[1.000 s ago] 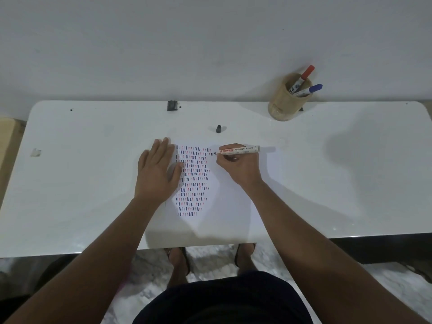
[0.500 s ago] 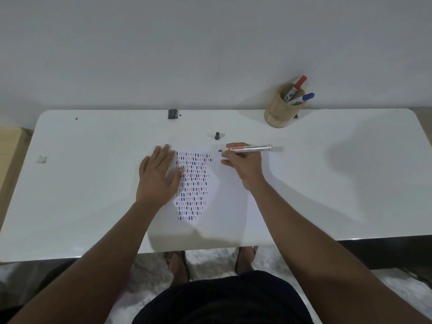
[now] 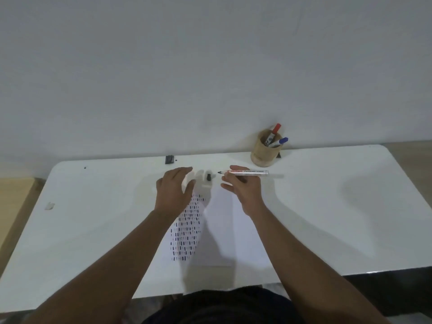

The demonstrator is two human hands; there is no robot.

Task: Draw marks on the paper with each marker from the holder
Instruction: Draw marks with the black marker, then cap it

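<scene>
A white sheet of paper (image 3: 222,230) lies on the table, its left part covered with rows of short dark, blue and red marks (image 3: 187,228). My right hand (image 3: 243,188) is shut on an uncapped white marker (image 3: 247,172), held level above the paper's far edge with its black tip pointing left. The marker's black cap (image 3: 208,177) stands on the table just left of the tip. My left hand (image 3: 174,192) hovers with its fingers apart, a short way left of the cap. A wooden holder (image 3: 264,155) at the back holds a red-capped marker (image 3: 273,133) and a blue-capped marker (image 3: 279,141).
The white table (image 3: 339,206) meets a plain wall at the back. A small black block (image 3: 169,159) sits at the table's far edge, and a scrap of tape (image 3: 49,206) lies at the left. A wooden surface (image 3: 14,206) stands beyond the left edge.
My right hand lifted the marker off the paper and away from me. My left hand left the paper and moved toward the cap. The view tilted upward.
</scene>
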